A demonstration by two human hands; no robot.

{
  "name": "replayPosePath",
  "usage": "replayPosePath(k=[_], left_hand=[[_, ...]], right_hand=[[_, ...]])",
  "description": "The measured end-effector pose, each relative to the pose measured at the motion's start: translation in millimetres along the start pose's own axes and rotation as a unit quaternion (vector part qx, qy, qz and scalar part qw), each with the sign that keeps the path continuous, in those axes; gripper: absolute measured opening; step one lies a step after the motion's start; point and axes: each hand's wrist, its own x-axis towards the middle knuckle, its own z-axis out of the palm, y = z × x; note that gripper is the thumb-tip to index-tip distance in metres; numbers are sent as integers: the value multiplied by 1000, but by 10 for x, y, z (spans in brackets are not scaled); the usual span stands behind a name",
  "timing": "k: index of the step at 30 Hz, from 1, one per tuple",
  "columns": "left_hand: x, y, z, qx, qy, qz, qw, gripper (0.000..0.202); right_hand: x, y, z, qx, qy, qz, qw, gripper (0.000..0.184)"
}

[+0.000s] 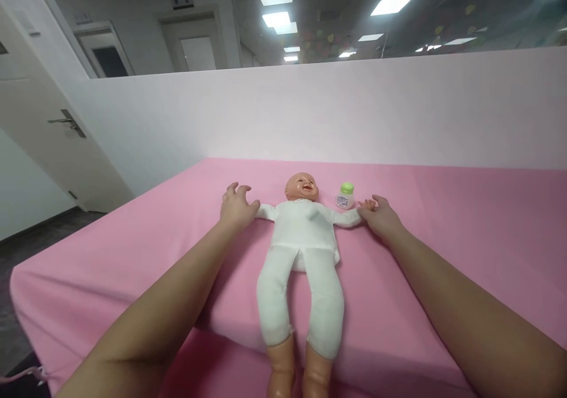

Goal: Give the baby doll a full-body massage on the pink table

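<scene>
A baby doll (303, 250) in a white one-piece suit lies on its back on the pink cloth (465, 232), head away from me and arms spread. My left hand (237, 206) covers the end of the doll's arm on the left side, fingers curled over it. My right hand (381, 215) pinches the doll's small hand at the end of the other arm. A small white bottle with a green cap (345, 195) stands upright just beyond that arm, close to my right fingers.
The pink cloth covers a table that ends at a left edge (66, 238) with dark floor below. A pale partition wall (332, 114) runs along the far side. A white door with a handle (66, 123) stands at the left.
</scene>
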Motion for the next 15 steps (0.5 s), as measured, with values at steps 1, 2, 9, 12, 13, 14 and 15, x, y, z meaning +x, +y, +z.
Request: replayPosePath(k=[1, 2, 9, 12, 13, 14, 15], left_hand=[[-79, 71, -73, -25, -7, 12, 1000, 52], [-183, 141, -157, -56, -14, 27, 998, 49], [-1613, 418, -789, -232, -120, 200, 944, 51], [-2268, 347, -899, -192, -156, 268, 931, 74], [-2447, 305, -894, -175, -157, 279, 931, 80], [-2604, 258, -866, -160, -151, 287, 932, 87], [-2740, 210, -817, -143, -139, 293, 935, 93]], right_hand=[[5, 0, 1, 7, -2, -4, 1000, 95], [7, -3, 3, 12, -4, -8, 1000, 97], [-20, -45, 25, 25, -11, -6, 1000, 98], [-34, -64, 30, 38, -6, -3, 999, 96], [-37, -69, 32, 43, -10, -5, 999, 95], [-41, -72, 34, 45, -12, -7, 999, 95], [-44, -75, 35, 45, -13, -8, 999, 95]])
